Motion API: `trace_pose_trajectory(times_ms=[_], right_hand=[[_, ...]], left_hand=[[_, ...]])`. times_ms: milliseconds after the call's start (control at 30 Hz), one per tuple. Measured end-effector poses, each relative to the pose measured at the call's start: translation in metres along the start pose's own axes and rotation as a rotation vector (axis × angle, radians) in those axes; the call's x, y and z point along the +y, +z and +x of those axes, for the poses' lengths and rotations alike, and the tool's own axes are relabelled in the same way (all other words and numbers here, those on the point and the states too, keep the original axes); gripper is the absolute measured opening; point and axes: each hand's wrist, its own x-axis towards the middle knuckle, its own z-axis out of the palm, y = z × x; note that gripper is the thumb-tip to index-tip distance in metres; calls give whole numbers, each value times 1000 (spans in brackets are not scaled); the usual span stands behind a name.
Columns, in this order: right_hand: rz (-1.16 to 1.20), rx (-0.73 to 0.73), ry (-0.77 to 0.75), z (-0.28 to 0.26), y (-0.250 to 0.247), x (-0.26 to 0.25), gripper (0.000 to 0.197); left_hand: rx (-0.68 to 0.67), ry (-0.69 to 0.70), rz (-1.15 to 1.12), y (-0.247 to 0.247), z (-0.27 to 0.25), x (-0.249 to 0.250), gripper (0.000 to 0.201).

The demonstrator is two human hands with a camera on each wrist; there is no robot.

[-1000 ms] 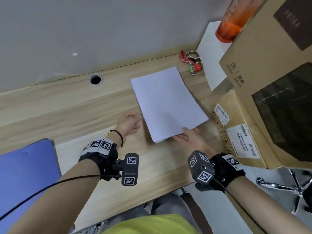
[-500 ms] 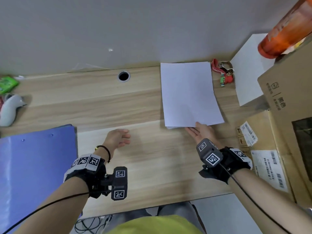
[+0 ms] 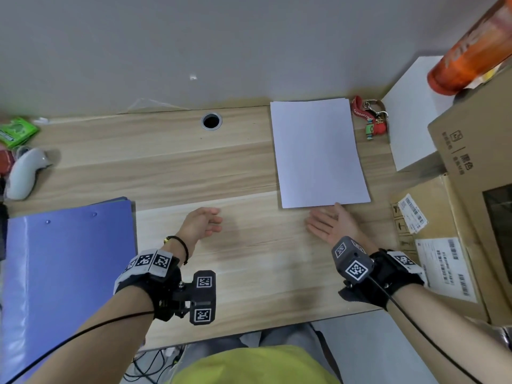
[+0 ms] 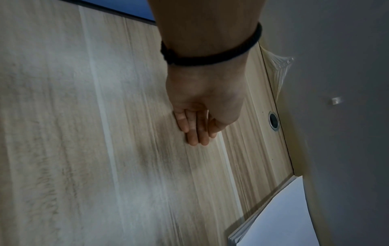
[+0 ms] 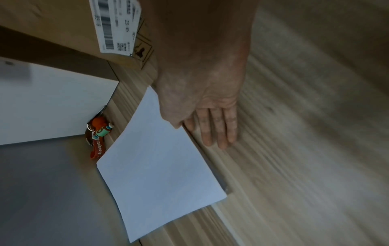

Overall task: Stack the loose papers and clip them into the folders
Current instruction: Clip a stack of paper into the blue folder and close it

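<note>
A squared stack of white papers [image 3: 318, 151] lies on the wooden desk [image 3: 194, 167], its far edge against the wall; it also shows in the wrist views as papers [image 5: 160, 171] and papers [image 4: 280, 221]. My right hand [image 3: 329, 225] lies just below the stack's near edge with straight fingers [image 5: 219, 129], and its thumb tip meets that edge. My left hand [image 3: 203, 224] hovers over bare desk at the centre, fingers [image 4: 194, 128] loosely bent, holding nothing. A blue folder [image 3: 66, 275] lies shut at the near left.
Cardboard boxes [image 3: 454, 217] crowd the right side, with an orange bottle [image 3: 471, 48] on top and a white box [image 3: 412, 115] behind. Red keys [image 3: 370, 117] lie right of the papers. A cable hole [image 3: 211, 121], white controller [image 3: 25, 170] and green packet [image 3: 15, 131] sit to the left.
The paper stack has been turned straight and slid back against the wall. My right hand has come off the stack to its near edge, and my left hand has drawn away leftwards.
</note>
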Motion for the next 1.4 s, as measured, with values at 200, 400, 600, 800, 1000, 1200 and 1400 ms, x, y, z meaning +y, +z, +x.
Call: trace_pose_trajectory(times_ms=[200,400,600,800,1000,1200,1400], right_hand=[[-291,-18,39,-25,15,61,16],[-535,-122,74,-33,91,121,13],[-779,-174,-66,-46,186,169,25],[-857,-382,29,-69,243,225,23],[-915,-428,50,-76,250,247,30],[-724,-297,30,-62,214,208,23],[-525,-175,0,-63,161,144,14]], left_hand=[[-36,47,-81,-34,-23,-13,21],[244,112,-155,-136,-52,-49,21],[660,86,-50,-238,-86,-109,40],[740,-42,-144,-276,-116,-155,65],[626,-10,-253,-273,-119,-155,67],[418,124,-219,-233,-102,-112,37],[225,126,-175,-169,-63,-73,37]])
